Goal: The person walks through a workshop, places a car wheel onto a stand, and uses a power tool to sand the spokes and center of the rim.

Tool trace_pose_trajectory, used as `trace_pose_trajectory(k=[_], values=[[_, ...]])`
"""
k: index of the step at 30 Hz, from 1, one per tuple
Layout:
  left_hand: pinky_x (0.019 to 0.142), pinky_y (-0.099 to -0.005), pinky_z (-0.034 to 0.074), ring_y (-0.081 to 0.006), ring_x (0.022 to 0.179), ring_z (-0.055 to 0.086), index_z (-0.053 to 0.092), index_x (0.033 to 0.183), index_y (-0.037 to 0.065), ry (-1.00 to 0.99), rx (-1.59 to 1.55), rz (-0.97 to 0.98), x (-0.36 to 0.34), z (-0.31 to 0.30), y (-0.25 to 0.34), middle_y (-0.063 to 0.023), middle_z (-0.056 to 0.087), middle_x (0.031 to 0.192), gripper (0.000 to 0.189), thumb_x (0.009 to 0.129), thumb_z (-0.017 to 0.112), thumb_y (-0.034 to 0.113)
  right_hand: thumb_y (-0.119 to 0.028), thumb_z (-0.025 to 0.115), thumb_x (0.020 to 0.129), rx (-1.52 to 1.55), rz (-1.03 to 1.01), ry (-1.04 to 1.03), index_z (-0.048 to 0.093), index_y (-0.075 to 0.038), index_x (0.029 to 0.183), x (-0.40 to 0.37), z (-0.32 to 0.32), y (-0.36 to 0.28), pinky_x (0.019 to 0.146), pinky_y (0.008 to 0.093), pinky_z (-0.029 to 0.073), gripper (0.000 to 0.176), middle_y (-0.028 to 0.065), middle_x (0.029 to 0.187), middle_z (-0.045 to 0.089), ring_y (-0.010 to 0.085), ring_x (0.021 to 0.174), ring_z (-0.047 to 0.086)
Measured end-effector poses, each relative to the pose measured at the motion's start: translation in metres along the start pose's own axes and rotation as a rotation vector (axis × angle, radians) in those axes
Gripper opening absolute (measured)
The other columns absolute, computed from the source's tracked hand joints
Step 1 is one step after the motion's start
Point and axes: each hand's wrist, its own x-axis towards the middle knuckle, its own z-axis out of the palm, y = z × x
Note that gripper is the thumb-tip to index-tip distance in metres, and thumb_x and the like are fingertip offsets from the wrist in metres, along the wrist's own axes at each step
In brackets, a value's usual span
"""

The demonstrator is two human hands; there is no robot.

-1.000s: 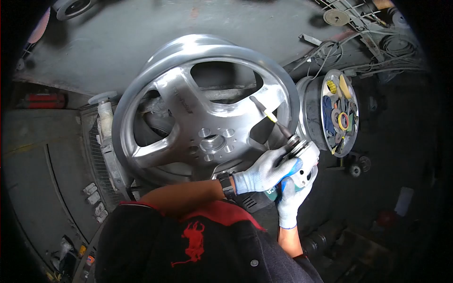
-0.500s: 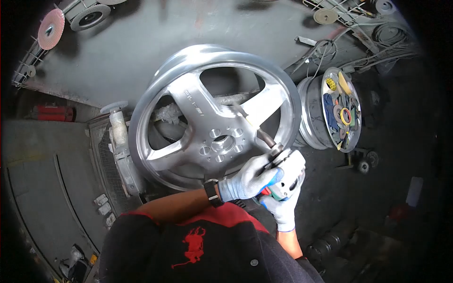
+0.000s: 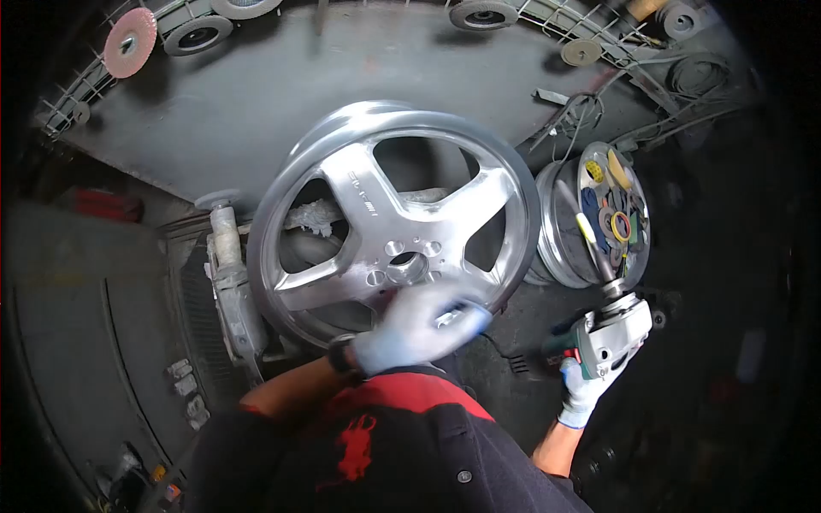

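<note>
A large silver wheel [image 3: 368,231] with wide spokes stands in front of me, its face toward me. My left hand [image 3: 423,325], in a white and blue glove, is over its lower rim; motion blur smears the fingers, so whether they hold anything is unclear. A dark watch is on that wrist. To the right of the wheel, my right hand [image 3: 581,392], also gloved, grips a silver and green power tool [image 3: 620,329]. The tool's long shaft [image 3: 603,256] points up and left, beside a second wheel.
That second wheel [image 3: 554,218] carries a tray of tapes, discs and small tools [image 3: 617,224]. Abrasive discs [image 3: 130,43] hang on a wire rack along the top. A metal machine arm [image 3: 235,295] stands at the left. Coiled cables [image 3: 697,77] lie at upper right.
My right hand has carried the power tool right, away from the wheel's lower right. My left hand has come off the tool and moved slightly left. The camera view has shifted slightly.
</note>
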Motion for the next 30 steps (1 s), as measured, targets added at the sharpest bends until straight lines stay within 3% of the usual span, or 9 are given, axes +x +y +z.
trace_pose_trajectory(k=[5,7,9,11,19,21,25,26,30], values=[[0.085,-0.0333,0.053,-0.0160,0.093,0.065,0.064,0.117,0.002,0.224,0.173,-0.113,-0.020,-0.033,0.006,-0.0102,0.067,0.107,0.031,0.086,0.063,0.004,-0.026,0.094,0.059,0.271,0.154,-0.051,0.014,-0.008,0.153,0.003,0.005,0.019,0.109,0.0449,0.040,0.125,0.0143,0.122,0.061,0.0260,0.118,0.059],[0.092,-0.0344,0.051,-0.0185,0.106,0.062,0.055,0.132,0.003,-0.098,0.055,-0.118,-0.010,-0.011,0.012,-0.0131,0.061,0.123,0.053,0.081,0.071,0.010,-0.039,0.099,0.052,0.588,0.438,0.022,0.014,-0.004,0.153,0.011,0.024,-0.001,0.111,0.0449,0.037,0.136,0.0157,0.128,0.058,0.0280,0.122,0.056],[0.111,-0.0363,0.038,-0.0221,0.135,0.041,0.027,0.153,0.005,-0.285,-0.209,-0.152,0.002,0.019,-0.002,-0.0131,0.040,0.147,0.095,0.074,0.079,0.016,-0.023,0.097,0.055,0.038,-0.043,-0.354,0.021,0.000,0.148,0.018,0.024,0.021,0.109,0.0437,0.040,0.122,0.0164,0.130,0.057,0.0276,0.124,0.054],[0.109,-0.0360,0.040,-0.0206,0.131,0.045,0.032,0.150,0.004,-0.250,-0.663,-0.198,0.016,0.049,0.004,-0.0122,0.043,0.145,0.089,0.077,0.081,0.017,-0.017,0.095,0.055,0.154,-0.086,-0.570,0.023,0.001,0.146,0.032,0.039,0.013,0.106,0.0415,0.044,0.117,0.0158,0.127,0.058,0.0268,0.124,0.054],[0.102,-0.0341,0.047,-0.0152,0.114,0.057,0.054,0.130,0.005,-0.301,-0.360,0.026,0.051,0.077,-0.019,-0.0072,0.062,0.125,0.068,0.071,0.086,0.015,-0.015,0.094,0.058,0.168,-0.258,-0.716,0.037,0.000,0.143,0.074,0.037,0.051,0.107,0.0412,0.044,0.104,0.0170,0.142,0.047,0.0284,0.127,0.052],[0.102,-0.0340,0.047,-0.0152,0.114,0.057,0.054,0.130,0.005,-0.274,-0.509,-0.043,0.067,0.082,-0.012,-0.0072,0.062,0.124,0.067,0.071,0.086,0.014,-0.016,0.093,0.059,0.633,0.291,-0.657,0.038,0.000,0.143,0.080,0.034,0.062,0.105,0.0414,0.045,0.102,0.0173,0.140,0.049,0.0304,0.124,0.055],[0.101,-0.0338,0.047,-0.0145,0.115,0.056,0.051,0.133,0.003,-0.335,-0.973,-0.180,0.102,0.091,-0.018,-0.0066,0.061,0.125,0.068,0.074,0.083,0.012,-0.026,0.091,0.065,0.516,0.431,-0.524,0.033,0.003,0.143,0.106,0.028,0.060,0.103,0.0394,0.046,0.101,0.0181,0.130,0.054,0.0288,0.119,0.058],[0.101,-0.0331,0.047,-0.0138,0.116,0.055,0.050,0.136,0.004,-0.365,-0.963,-0.204,0.106,0.082,-0.008,-0.0064,0.061,0.126,0.069,0.077,0.084,0.016,-0.031,0.092,0.062,0.087,-0.251,-0.579,0.034,0.002,0.142,0.123,0.024,0.043,0.102,0.0395,0.046,0.104,0.0172,0.129,0.055,0.0290,0.118,0.058],[0.100,-0.0320,0.048,-0.0127,0.116,0.055,0.051,0.135,0.004,-0.355,-0.951,-0.067,0.124,0.091,-0.034,-0.0053,0.061,0.125,0.069,0.077,0.085,0.018,-0.031,0.093,0.058,-0.195,-0.364,-0.535,0.038,0.002,0.140,0.136,0.022,0.038,0.101,0.0406,0.047,0.104,0.0176,0.128,0.057,0.0298,0.116,0.059]])
